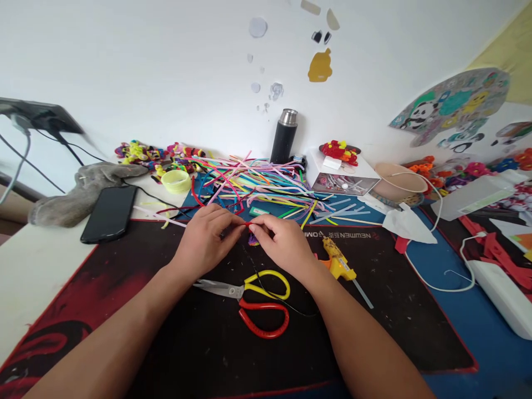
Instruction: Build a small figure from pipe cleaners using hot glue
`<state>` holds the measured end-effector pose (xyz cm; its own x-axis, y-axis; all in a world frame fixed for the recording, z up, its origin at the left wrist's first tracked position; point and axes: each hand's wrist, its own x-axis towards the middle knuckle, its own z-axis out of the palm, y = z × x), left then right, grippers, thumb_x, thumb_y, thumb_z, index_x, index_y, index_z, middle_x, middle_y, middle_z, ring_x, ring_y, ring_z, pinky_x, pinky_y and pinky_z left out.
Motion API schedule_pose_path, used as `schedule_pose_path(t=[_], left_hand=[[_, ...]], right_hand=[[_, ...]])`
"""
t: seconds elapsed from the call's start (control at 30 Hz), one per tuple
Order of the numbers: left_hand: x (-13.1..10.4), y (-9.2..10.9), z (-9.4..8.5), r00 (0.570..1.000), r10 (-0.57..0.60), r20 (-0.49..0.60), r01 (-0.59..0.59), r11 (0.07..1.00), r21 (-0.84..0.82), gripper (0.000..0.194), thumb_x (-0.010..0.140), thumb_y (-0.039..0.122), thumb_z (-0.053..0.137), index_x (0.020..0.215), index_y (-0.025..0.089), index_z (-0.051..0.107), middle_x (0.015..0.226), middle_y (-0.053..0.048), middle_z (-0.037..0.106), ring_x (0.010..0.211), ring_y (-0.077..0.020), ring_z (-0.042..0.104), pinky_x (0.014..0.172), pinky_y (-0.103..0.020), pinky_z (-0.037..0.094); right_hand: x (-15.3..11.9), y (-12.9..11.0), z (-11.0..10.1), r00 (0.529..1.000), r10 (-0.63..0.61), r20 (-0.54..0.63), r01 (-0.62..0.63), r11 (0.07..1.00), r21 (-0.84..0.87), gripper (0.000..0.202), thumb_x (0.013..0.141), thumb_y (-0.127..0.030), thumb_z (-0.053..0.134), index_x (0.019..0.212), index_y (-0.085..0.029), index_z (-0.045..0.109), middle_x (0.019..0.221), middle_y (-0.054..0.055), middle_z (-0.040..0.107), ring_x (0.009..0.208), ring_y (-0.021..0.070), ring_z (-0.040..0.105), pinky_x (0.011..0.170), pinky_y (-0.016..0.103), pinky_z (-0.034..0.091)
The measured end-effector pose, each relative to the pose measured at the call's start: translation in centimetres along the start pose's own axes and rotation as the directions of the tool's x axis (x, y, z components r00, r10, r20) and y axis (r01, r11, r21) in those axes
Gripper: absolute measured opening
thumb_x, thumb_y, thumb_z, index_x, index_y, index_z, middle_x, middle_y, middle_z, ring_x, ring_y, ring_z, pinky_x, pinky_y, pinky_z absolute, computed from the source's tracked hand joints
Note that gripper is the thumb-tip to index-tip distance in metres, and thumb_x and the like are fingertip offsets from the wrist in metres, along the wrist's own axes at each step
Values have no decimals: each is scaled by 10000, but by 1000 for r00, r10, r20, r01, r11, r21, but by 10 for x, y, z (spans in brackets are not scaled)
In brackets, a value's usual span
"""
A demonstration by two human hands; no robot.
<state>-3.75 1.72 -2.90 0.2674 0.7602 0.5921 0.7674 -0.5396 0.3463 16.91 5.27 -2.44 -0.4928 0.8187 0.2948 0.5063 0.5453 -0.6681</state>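
My left hand (211,237) and my right hand (279,239) meet above the far part of the black mat. Fingertips of both pinch a short red pipe cleaner (248,224); most of it is hidden by the fingers. Just below it, partly behind my right hand, shows a small purple and multicoloured piece (253,240). Scissors (243,292) with one yellow and one red handle lie on the mat nearer to me, blades pointing left. To the right of my right wrist rests a yellow glue gun (338,261) with a clear glue stick in its back end.
A pile of coloured pipe cleaners (257,180) spreads behind my hands. Beyond it stand a black thermos (284,136) and a white box (344,177). A phone (109,215) lies left, near a yellow tape roll (175,181). White cables and a power strip (501,296) are right.
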Motion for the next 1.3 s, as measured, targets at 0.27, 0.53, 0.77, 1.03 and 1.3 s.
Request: schedule_pose_path(t=[0.27, 0.53, 0.77, 1.03, 1.3], left_hand=[[0, 2, 2, 999, 35, -17, -34, 999, 38, 128, 1002, 222, 657, 908, 176, 732, 834, -61, 771, 804, -230, 658, 775, -354, 482], [-1, 5, 7, 999, -19, -34, 20, 999, 25, 108, 983, 213, 679, 901, 176, 738, 818, -47, 767, 769, -219, 652, 747, -354, 478], [-1, 4, 5, 1000, -18, -8, 18, 999, -33, 134, 1018, 227, 632, 956, 172, 738, 861, -58, 772, 811, -227, 664, 778, -371, 488], [-2, 2, 6, 998, -62, 3, 62, 998, 22, 144, 1006, 248, 619, 909, 191, 709, 819, -44, 738, 771, -215, 656, 759, -362, 467], [0, 13, 8, 994, -109, -24, 110, 992, 69, 169, 967, 250, 632, 814, 205, 686, 742, -28, 734, 715, -218, 642, 732, -370, 430]], right_hand=[[-2, 2, 4, 996, -84, 0, 83, 984, -156, 144, 1038, -273, 629, 1050, -233, 767, 919, 19, 819, 783, 185, 741, 710, 275, 429], [-3, 0, 6, 998, -63, -27, 57, 982, -179, 151, 1005, -269, 625, 943, -216, 752, 740, 0, 748, 632, 158, 653, 627, 267, 377], [-1, -1, 3, 999, -9, -43, 9, 1000, -17, 131, 1007, -259, 640, 983, -226, 764, 693, -32, 702, 585, 125, 589, 615, 246, 372], [-1, 0, 3, 1000, -24, -9, 23, 999, -36, 137, 1025, -260, 633, 1022, -235, 768, 815, -4, 778, 710, 154, 686, 686, 253, 417], [-3, 1, 8, 998, -51, -39, 42, 975, -217, 163, 999, -285, 625, 891, -231, 736, 747, 1, 757, 653, 166, 662, 619, 277, 355]])
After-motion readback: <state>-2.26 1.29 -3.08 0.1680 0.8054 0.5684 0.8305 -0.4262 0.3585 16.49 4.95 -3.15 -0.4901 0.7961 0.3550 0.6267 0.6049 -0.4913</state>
